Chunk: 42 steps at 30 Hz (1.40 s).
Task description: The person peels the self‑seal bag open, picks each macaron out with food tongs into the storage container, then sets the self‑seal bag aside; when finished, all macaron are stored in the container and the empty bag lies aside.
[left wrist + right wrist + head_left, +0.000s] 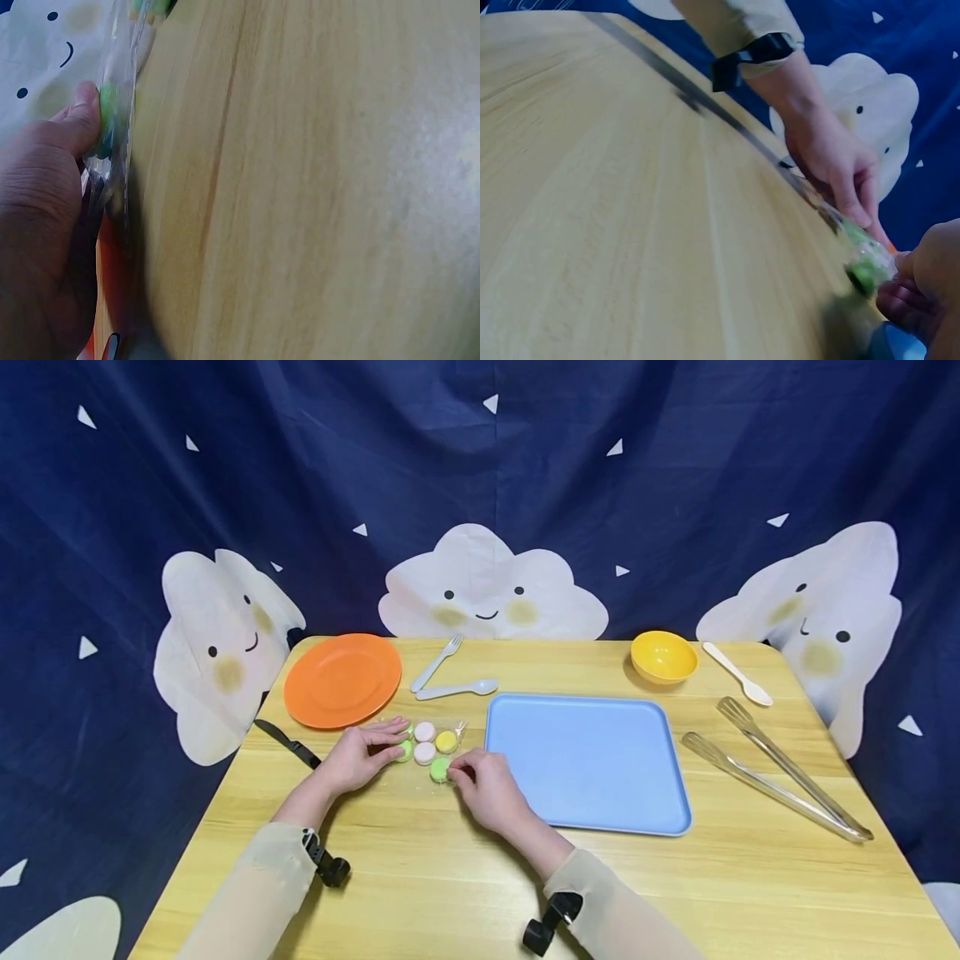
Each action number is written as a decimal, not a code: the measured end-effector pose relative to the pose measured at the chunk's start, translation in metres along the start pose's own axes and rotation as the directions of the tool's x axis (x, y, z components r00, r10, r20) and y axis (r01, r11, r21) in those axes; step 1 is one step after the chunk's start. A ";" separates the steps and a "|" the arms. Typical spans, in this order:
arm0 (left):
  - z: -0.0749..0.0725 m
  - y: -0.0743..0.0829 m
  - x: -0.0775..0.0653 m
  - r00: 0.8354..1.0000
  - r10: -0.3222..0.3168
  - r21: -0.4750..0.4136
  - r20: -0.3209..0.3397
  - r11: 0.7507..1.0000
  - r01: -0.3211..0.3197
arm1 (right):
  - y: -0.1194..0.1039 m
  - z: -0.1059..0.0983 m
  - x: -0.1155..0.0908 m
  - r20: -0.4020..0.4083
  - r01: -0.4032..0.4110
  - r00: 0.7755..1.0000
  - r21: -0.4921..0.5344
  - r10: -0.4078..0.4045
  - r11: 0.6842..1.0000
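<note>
A clear plastic pack of macarons (424, 753) is between my two hands, with green, pale pink and yellow rounds showing through it. My left hand (358, 757) grips its left end, thumb on the near face by a green macaron (109, 112) and the other fingers mostly hidden behind. At the opposite end, my right hand (491, 787) pinches the pack's edge beside another green macaron (440, 769). The pack is tilted up in the left wrist view, its lower edge close over the table.
A blue tray (588, 764) lies just right of my right hand. Behind the left hand are an orange plate (342, 681), a fork (437, 663), a spoon (457, 690) and a black knife (287, 743). Rightward stand a yellow bowl (663, 657), a white spoon (738, 674) and metal tongs (780, 777).
</note>
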State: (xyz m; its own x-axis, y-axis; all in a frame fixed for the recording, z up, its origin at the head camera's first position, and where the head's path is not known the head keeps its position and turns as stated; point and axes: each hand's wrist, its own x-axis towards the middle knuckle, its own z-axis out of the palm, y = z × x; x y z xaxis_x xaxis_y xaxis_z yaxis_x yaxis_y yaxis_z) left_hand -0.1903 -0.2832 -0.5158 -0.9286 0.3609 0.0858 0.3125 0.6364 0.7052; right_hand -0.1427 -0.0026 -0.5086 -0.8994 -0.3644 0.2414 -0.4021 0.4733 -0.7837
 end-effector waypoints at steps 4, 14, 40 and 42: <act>-0.001 -0.001 0.000 1.000 0.002 -0.005 -0.006 1.000 -0.002 | 0.001 -0.006 -0.001 -0.025 -0.068 0.997 0.120 0.071 0.990; -0.003 0.000 -0.004 1.000 -0.010 -0.021 -0.003 1.000 0.010 | -0.002 -0.011 0.001 -0.041 -0.141 0.987 0.238 0.155 0.961; 0.000 0.000 -0.003 1.000 0.001 -0.011 -0.011 1.000 -0.002 | 0.008 -0.011 0.017 -0.139 -0.177 0.973 0.066 0.185 0.982; 0.001 -0.001 -0.002 1.000 0.007 -0.004 -0.009 1.000 -0.007 | 0.007 -0.011 0.021 -0.122 -0.180 0.975 0.050 0.185 0.982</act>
State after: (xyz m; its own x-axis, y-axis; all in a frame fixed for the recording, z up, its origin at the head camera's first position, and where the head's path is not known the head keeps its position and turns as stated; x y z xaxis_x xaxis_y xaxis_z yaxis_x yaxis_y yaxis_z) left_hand -0.1886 -0.2841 -0.5171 -0.9284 0.3587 0.0970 0.3178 0.6311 0.7076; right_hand -0.1663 0.0018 -0.5029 -0.9723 -0.1697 0.1606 -0.2247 0.4904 -0.8420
